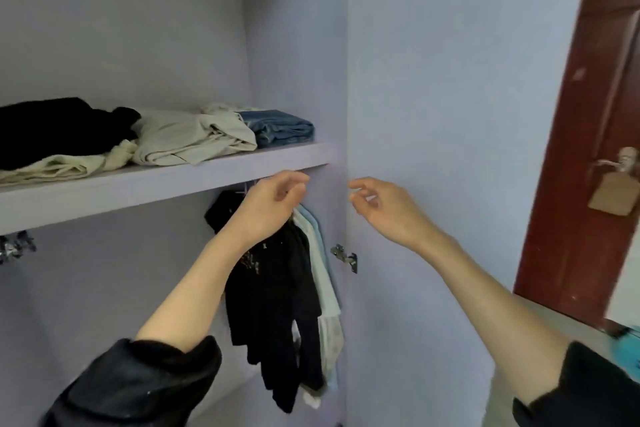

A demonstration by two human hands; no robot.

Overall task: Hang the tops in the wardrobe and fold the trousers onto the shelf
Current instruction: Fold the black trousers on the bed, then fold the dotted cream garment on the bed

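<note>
Both hands are raised just under the shelf (166,180) edge inside the wardrobe (294,45). Left hand (273,201) has its fingers curled at the tops of the hanging clothes, right where the hangers would be — whether it pinches a hanger hook I cannot tell, the fingers hide it. Right hand (377,204) is in front of the open wardrobe door (450,114), fingers loosely bent, thumb and forefinger apart, holding nothing. Hanging below the left hand: a black top (273,305) in front with small pale markings on the chest, and behind it, touching, a pale blue top (322,260) and a white one (329,333) — only their right edges show. On the shelf, left to right: a black garment (52,128) lying on a cream one (62,165), loosely folded beige trousers (187,139), then folded blue jeans (280,128) at the far right, touching the beige pair. Metal hinge (344,256) sits on the door's inner edge, beside the hanging tops. Dark red room door (588,114) is at the far right, with a lever handle (620,161).
</note>
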